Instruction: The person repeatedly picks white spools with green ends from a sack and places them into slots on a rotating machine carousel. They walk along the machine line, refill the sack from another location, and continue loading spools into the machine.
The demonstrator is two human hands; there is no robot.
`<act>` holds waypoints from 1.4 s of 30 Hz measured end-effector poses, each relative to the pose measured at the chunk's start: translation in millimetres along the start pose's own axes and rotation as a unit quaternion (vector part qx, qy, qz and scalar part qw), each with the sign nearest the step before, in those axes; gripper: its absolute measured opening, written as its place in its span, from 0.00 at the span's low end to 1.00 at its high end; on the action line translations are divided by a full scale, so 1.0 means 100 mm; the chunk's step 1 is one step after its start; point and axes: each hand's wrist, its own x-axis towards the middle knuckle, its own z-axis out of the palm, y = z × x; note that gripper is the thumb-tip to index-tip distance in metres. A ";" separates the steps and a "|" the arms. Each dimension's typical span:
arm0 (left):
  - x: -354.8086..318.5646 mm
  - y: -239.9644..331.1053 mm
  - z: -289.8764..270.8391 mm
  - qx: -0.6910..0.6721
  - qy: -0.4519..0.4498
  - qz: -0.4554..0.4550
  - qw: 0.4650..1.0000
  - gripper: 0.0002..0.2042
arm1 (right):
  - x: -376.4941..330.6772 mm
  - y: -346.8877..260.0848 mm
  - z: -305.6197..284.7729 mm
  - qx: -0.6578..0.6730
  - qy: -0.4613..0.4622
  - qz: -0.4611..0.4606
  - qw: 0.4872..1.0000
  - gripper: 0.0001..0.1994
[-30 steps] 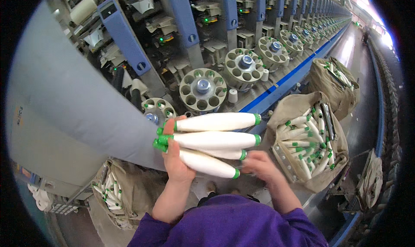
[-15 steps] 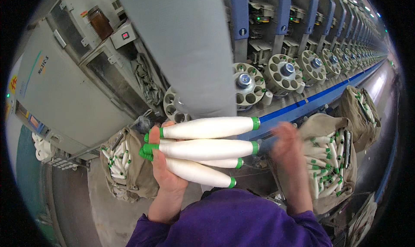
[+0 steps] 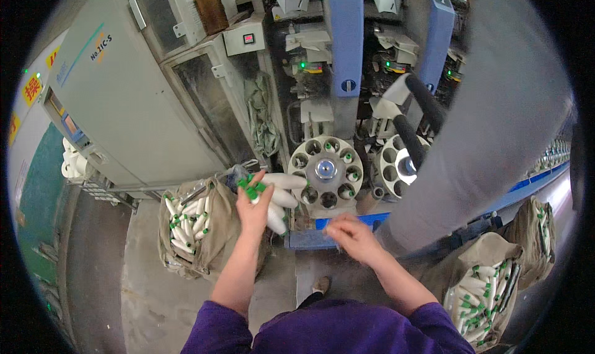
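Note:
My left hand (image 3: 251, 210) is closed around the green ends of several yarn bobbins (image 3: 280, 198). Their white, spindle-shaped bodies point right, toward a round magazine (image 3: 339, 179) of a winding machine. Green bobbin tips show in some of the magazine's pockets; other pockets look dark. In front of the magazine, to its lower right, my right hand (image 3: 354, 237) hangs with its fingers pinched together. Whatever lies between those fingertips, perhaps a thread, is too small to make out.
A cloth sack (image 3: 214, 230) of bobbins stands at left, another sack (image 3: 455, 273) at lower right. A thick grey pipe (image 3: 477, 118) slants across the right side, partly covering a second magazine (image 3: 389, 162). Tall grey cabinets (image 3: 136, 87) stand at left.
My view has turned left, bringing the near magazine fully into sight. The bobbins in my left hand now sit farther from me, beside that magazine. My right hand, blurred before, has pinched fingers.

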 end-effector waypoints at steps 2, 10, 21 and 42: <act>0.26 -0.30 0.31 -0.021 0.039 -0.026 0.999 0.17 | 0.35 0.19 0.07 -0.037 0.050 -0.018 0.998 0.09; 0.29 -0.85 1.25 0.065 0.133 -0.032 0.988 0.23 | 1.00 0.39 -0.04 0.089 0.061 0.074 0.991 0.10; 0.00 -0.73 1.35 0.024 0.011 0.050 0.998 0.15 | 1.22 0.04 -0.35 0.184 0.026 0.079 0.979 0.11; 0.11 -0.94 0.46 0.031 -0.185 -0.157 0.970 0.08 | 1.85 1.05 -0.32 -0.106 0.113 0.125 0.980 0.13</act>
